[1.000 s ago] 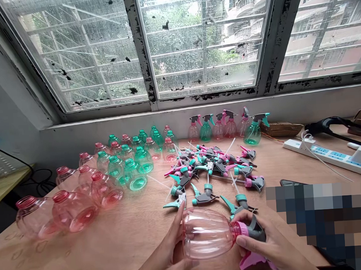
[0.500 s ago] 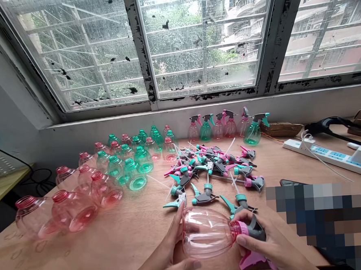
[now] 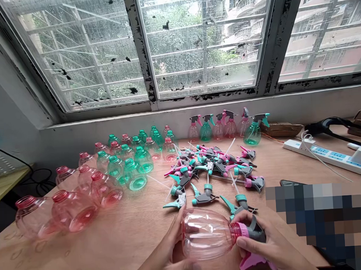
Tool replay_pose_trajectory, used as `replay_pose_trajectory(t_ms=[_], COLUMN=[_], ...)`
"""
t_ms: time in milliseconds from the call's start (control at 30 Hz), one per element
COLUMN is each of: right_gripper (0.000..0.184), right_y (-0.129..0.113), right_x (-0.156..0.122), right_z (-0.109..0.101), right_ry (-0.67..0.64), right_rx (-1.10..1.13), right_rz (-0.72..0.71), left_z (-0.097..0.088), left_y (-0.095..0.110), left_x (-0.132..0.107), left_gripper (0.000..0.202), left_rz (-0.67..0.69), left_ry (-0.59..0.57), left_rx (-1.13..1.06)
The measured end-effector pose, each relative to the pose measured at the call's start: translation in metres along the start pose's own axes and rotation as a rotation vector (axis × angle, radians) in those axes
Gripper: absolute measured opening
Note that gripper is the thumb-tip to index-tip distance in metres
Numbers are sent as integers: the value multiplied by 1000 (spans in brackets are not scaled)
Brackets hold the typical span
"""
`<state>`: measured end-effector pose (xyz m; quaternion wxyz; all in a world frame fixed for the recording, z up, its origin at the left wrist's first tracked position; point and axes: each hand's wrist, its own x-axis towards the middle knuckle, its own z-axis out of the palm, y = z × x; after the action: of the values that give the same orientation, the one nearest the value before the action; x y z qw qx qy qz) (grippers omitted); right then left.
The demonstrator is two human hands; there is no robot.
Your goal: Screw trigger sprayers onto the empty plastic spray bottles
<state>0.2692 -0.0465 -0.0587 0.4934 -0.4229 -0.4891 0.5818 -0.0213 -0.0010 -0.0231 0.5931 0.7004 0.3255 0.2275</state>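
Note:
A clear pink bottle (image 3: 205,235) lies on its side just above the wooden table (image 3: 128,236) near its front edge. My left hand (image 3: 171,253) wraps round the bottle's wide base. My right hand (image 3: 267,246) is closed on the grey and pink spray head (image 3: 252,230) that sits at the bottle's neck. The pink trigger sticks out below my right hand.
Loose spray heads (image 3: 213,169) lie heaped mid-table. Empty pink bottles (image 3: 71,202) and green bottles (image 3: 133,162) lie at the left. Several bottles with spray heads (image 3: 225,126) stand by the wall. A power strip (image 3: 328,156) and a dark phone (image 3: 289,182) lie at the right.
The bottle has turned slightly in my hands. Both hands stay in place on it.

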Motion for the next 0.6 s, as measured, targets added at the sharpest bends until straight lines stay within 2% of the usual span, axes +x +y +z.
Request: replay_pose_trajectory(t_ms=[300,467,500,600], right_gripper=[35,39,40,37], right_y=[0,0,0,-1], right_x=[-1,-1,-1,-1], right_z=[0,-1,-1,-1], right_ry=[19,3,-2,-19], right_rx=[-18,17,22,33], right_rz=[5,29,30,16], left_z=[3,7,7,6], left_y=[1,3,2,1], left_x=[1,1,1,-1], left_gripper=[105,130,129,108], left_rz=[25,9,5,11], left_ry=[10,38,43,17], left_rx=[-24,-81,-94,-124])
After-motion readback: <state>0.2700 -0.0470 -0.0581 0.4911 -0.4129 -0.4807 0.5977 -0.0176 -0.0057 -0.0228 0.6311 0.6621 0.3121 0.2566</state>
